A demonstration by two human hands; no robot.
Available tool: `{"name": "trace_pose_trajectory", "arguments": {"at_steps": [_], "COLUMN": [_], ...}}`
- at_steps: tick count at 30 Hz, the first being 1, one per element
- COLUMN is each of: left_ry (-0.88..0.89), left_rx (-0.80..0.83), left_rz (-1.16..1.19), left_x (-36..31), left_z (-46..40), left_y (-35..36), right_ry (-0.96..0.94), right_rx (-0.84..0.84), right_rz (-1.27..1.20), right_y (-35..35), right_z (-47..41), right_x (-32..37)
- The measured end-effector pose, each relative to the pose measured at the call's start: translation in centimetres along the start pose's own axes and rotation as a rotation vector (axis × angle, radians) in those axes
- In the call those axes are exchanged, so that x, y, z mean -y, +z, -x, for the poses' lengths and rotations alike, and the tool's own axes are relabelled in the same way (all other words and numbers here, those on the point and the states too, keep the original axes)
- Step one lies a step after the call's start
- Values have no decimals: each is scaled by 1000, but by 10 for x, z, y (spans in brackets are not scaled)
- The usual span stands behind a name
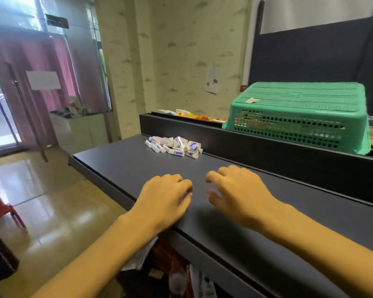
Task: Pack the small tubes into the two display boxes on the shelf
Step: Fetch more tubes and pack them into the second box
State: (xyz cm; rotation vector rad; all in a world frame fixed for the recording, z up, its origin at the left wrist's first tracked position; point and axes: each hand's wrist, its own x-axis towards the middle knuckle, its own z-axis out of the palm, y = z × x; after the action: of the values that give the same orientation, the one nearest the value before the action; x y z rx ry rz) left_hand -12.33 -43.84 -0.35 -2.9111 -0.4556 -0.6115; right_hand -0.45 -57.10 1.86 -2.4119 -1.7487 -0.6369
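Both my hands rest on the dark shelf (235, 233), empty. My left hand (167, 197) lies palm down with the fingers curled loosely under, closed on nothing; my right hand (238, 193) lies just beside it, fingers spread a little and bent, holding nothing either. The small tubes (174, 146) sit in a loose heap farther along the same shelf, ahead of me and slightly to the left, close to the raised back ledge (267, 145) and well apart from my hands.

I judge the packing has not begun: every tube I can see lies in the pile. The next move calls for reaching forward to the heap, but first I need the two display boxes (I cannot find them anywhere here). They may be out of sight, or under the upturned green basket (297, 112) on the ledge, whose mesh shows only blurred colours inside.

The tube labels are too small to read, and the clutter below the shelf edge is cut off.
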Motion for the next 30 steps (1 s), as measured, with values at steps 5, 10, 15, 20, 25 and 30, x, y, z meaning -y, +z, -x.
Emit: {"name": "trace_pose_trajectory", "arguments": {"at_steps": [5, 10, 15, 20, 25, 30], "left_ry": [102, 229, 328, 350, 450, 460], "left_rx": [-63, -178, -164, -84, -117, -70], "left_rz": [-1, -23, 20, 120, 121, 109], "left_x": [83, 165, 241, 298, 317, 321], "left_z": [-32, -76, -118, -157, -180, -204], "left_y": [15, 47, 76, 103, 127, 139], "right_ry": [28, 139, 320, 479, 560, 586], "right_rx": [24, 27, 75, 86, 115, 78], "right_rz": [-3, 38, 44, -6, -19, -33], "right_y": [27, 62, 90, 108, 125, 140], "right_z": [-74, -145, -203, -241, -260, -282], "right_x": [25, 47, 72, 82, 76, 61]}}
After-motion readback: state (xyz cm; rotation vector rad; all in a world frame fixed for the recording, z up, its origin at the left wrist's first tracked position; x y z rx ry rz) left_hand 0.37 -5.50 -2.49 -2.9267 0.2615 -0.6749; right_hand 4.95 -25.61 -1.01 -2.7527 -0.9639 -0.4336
